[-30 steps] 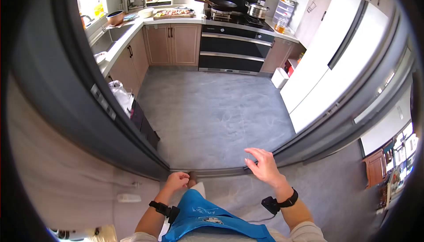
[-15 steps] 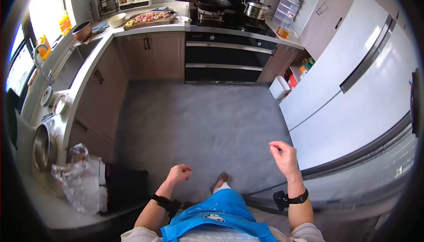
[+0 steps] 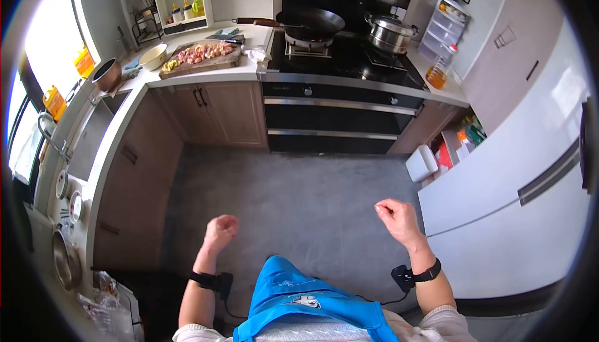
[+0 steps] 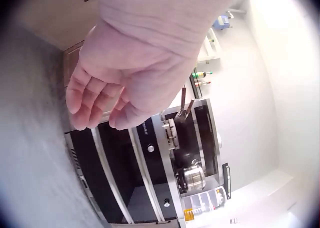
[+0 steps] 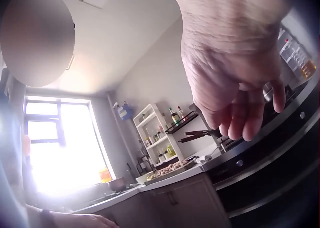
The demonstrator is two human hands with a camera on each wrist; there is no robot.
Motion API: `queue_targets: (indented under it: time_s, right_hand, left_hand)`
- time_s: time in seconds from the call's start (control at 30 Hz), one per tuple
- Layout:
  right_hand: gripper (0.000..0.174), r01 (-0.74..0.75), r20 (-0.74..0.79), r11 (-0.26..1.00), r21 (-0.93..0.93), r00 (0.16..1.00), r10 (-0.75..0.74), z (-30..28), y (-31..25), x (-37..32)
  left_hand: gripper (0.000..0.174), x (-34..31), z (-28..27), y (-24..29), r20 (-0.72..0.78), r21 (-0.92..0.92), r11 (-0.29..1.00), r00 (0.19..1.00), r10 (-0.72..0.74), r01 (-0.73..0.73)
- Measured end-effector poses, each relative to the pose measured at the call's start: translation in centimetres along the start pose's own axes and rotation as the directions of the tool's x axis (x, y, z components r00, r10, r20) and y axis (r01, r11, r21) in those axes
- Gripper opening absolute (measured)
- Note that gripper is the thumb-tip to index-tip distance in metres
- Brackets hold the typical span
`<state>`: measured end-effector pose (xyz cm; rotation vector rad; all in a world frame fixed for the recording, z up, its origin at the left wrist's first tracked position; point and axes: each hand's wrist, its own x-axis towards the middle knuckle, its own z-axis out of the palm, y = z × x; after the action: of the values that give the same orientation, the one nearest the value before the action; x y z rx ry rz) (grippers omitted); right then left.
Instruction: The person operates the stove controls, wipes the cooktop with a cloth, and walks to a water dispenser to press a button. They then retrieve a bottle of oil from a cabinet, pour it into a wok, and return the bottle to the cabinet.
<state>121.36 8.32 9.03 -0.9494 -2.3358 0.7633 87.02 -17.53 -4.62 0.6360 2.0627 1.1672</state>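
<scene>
Both hands hang over the kitchen floor and hold nothing. My left hand (image 3: 221, 231) is bent loosely at the left of the head view; in the left wrist view its palm and relaxed fingers (image 4: 92, 103) show nothing in them. On the other side, my right hand (image 3: 399, 220) has its fingers loosely curled, the same in the right wrist view. Ahead stands a stove with a black wok (image 3: 312, 25) and a lidded steel pot (image 3: 390, 34). Left of the stove, a wooden cutting board (image 3: 218, 62) bears pieces of chopped meat (image 3: 209, 52).
A cream bowl (image 3: 153, 57) and a brown pot (image 3: 107, 75) stand on the left counter near the sink (image 3: 93, 139). At right are a white fridge (image 3: 499, 217), a white bin (image 3: 422, 162) and an oil bottle (image 3: 440, 73). A plastic bag (image 3: 112, 307) lies at lower left.
The person has walked through the doorway into the kitchen, closer to the stove. The left hand has swung leftward and up, and the right hand's fingers have curled in more. Neither has taken hold of anything.
</scene>
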Motion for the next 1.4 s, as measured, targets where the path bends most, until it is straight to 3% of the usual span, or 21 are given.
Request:
queue_targets:
  time_s: [0.13,0.27,0.33,0.37,0.4,0.43,0.53,0.67,0.7,0.73,0.8,0.83,0.87,0.93,1.0,1.07,1.13,1.2,1.27,1.33,1.4]
  right_hand:
    - [0.007,0.022,0.046,0.999,-0.033,0.999,-0.021,1.5,2.6,7.5]
    - [0.008,-0.083,-0.009,0.995,-0.062,0.997,0.083,1.7,6.9,12.6]
    - [0.010,-0.252,-0.068,0.961,-0.111,0.967,0.246,1.1,8.4,14.4]
    - [0.010,-0.255,-0.067,0.960,-0.119,0.966,0.248,0.8,9.3,15.4]
    - [0.011,-0.310,-0.100,0.946,-0.099,0.949,0.300,0.7,10.2,15.9]
    - [0.012,-0.365,-0.134,0.928,-0.073,0.926,0.353,0.6,10.9,16.4]
    - [0.012,-0.462,-0.141,0.885,-0.054,0.881,0.452,0.5,12.5,18.3]
    - [0.013,-0.533,-0.102,0.841,-0.095,0.845,0.524,-0.3,15.8,22.5]
    - [0.013,-0.510,-0.111,0.857,-0.067,0.858,0.502,-0.4,16.9,23.7]
    - [0.014,-0.482,-0.123,0.876,-0.037,0.872,0.474,-0.4,18.0,25.2]
    - [0.015,-0.456,-0.105,0.889,-0.044,0.887,0.450,-0.6,19.8,28.5]
    - [0.015,-0.442,-0.088,0.895,-0.056,0.895,0.437,-0.6,20.5,30.1]
    - [0.015,-0.436,-0.075,0.898,-0.052,0.899,0.432,-0.7,20.9,31.9]
    - [0.017,-0.388,0.010,0.921,-0.028,0.921,0.388,-0.7,21.8,35.9]
    - [0.015,-0.339,0.045,0.941,0.005,0.940,0.339,-0.6,23.0,40.0]
    - [0.013,-0.178,0.094,0.984,-0.015,0.979,0.179,-0.9,19.5,45.6]
    - [0.013,-0.002,0.126,0.993,0.119,0.992,-0.014,0.2,16.1,50.4]
    - [0.022,0.228,0.138,0.959,0.169,0.958,-0.252,1.4,11.9,55.3]
    - [0.038,0.391,0.207,0.918,0.069,0.894,-0.397,2.3,6.5,59.4]
    - [0.051,0.632,0.094,0.774,-0.046,0.774,-0.626,4.7,3.3,62.6]
    - [0.056,0.662,0.182,0.733,-0.155,0.749,-0.637,6.7,1.1,64.7]
  left_hand:
    - [0.016,11.3,-2.4,7.5,-0.107,0.106,0.966,0.963,0.247,-0.236]
    - [0.018,25.6,-4.5,16.3,-0.227,0.243,0.832,0.805,0.549,-0.499]
    - [0.026,32.0,-5.2,21.3,-0.224,0.371,0.757,0.739,0.636,-0.539]
    - [0.030,34.7,-5.4,24.2,-0.209,0.470,0.700,0.703,0.680,-0.538]
    - [0.034,36.9,-5.4,27.4,-0.195,0.525,0.700,0.732,0.653,-0.484]
    - [0.038,40.7,-5.5,28.3,-0.171,0.553,0.541,0.549,0.818,-0.634]
    - [0.047,44.3,-4.0,36.4,-0.149,0.746,0.431,0.502,0.852,-0.508]
    - [0.053,50.2,-2.7,41.4,-0.149,0.845,0.443,0.664,0.733,-0.299]
    - [0.053,50.5,-2.6,43.1,-0.094,0.846,0.466,0.787,0.609,-0.260]
    - [0.053,52.1,-2.6,43.1,-0.075,0.870,0.421,0.774,0.628,-0.257]
    - [0.049,54.5,-2.7,44.3,-0.050,0.862,0.460,0.867,0.495,-0.213]
    - [0.040,54.6,-2.4,44.6,-0.027,0.880,0.414,0.845,0.534,-0.233]
    - [0.033,54.8,-2.2,44.9,0.017,0.872,0.424,0.881,0.473,-0.245]
    - [0.033,54.8,-1.8,45.2,0.098,0.698,0.636,0.924,0.370,-0.329]
    - [0.037,53.3,-0.7,45.8,0.048,0.525,0.779,0.926,0.374,-0.342]
    - [0.035,52.0,0.2,45.8,0.059,0.261,0.904,0.940,0.337,-0.340]
    - [0.035,51.2,1.0,45.4,0.065,0.082,0.904,0.908,0.414,-0.419]
    - [0.034,49.8,2.5,46.0,0.032,0.061,0.901,0.903,0.428,-0.429]
    - [0.038,49.0,3.9,46.5,0.061,0.142,0.833,0.844,0.532,-0.535]
    - [0.046,48.4,5.3,46.4,0.051,0.155,0.789,0.803,0.594,-0.594]
    - [0.055,47.6,5.5,47.1,0.107,0.110,0.791,0.798,0.593,-0.602]
